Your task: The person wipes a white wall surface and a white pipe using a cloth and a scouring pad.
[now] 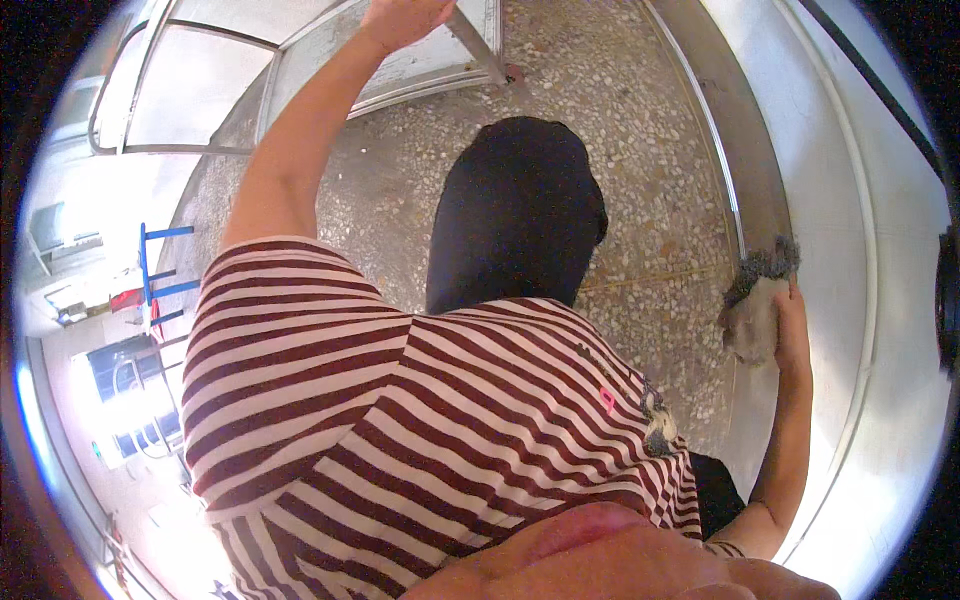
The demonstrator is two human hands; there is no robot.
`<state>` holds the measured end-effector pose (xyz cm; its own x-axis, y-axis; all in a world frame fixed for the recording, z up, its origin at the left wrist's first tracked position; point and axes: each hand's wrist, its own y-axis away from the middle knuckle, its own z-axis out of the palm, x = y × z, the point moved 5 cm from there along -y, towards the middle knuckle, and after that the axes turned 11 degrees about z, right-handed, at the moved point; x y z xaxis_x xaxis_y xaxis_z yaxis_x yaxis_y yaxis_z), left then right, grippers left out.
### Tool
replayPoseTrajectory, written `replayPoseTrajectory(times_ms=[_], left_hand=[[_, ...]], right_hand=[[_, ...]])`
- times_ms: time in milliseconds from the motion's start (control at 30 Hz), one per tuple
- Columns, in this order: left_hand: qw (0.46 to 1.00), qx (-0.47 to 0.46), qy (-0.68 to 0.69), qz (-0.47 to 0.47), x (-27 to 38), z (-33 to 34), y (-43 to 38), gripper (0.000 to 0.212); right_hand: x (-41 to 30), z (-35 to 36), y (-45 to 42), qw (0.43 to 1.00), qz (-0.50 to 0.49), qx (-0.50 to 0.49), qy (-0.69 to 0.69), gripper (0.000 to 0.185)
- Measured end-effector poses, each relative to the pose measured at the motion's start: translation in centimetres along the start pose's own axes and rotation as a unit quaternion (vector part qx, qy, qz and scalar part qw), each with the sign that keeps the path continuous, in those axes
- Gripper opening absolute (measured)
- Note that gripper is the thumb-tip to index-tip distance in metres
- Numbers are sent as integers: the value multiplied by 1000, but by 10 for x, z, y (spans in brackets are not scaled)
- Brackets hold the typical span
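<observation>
At the top edge of the picture, my left hand (409, 19) is at the upper end of a pale post (476, 41) of a metal frame with panels. The picture's edge cuts off part of this hand, so its grip is hidden. Low at the right, my right hand (790, 326) holds a crumpled grey cloth (754, 319). Its upper edge is dark and shaggy, and it lies against the grey-brown skirting band (739, 127) at the foot of the wall. My knee in black cloth (517, 217) juts out between my arms.
Speckled terrazzo floor (637, 135) stretches below me. A thin light pipe or cable (862, 195) runs along the white wall (817, 187) on the right. To the left are a frame of bent metal tube (187, 150) and a blue rack-like frame (146, 270). Bright glare washes out the far left.
</observation>
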<state>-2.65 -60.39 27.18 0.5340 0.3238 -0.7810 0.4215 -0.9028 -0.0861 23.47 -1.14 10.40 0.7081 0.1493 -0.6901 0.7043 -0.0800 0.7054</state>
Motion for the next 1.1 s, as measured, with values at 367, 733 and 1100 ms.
replayPoseTrajectory(times_ms=[367,733,1100], left_hand=[[957,-208,44,-196,2,3,111,29],[902,-239,-9,-358,-3,9,153,32],[546,-6,817,-184,120,-86,-168,61]], right_hand=[[14,-5,-13,1000,13,-5,15,71],[-15,5,9,1000,-5,-22,-15,69],[-63,34,25,997,-71,-17,33,67]])
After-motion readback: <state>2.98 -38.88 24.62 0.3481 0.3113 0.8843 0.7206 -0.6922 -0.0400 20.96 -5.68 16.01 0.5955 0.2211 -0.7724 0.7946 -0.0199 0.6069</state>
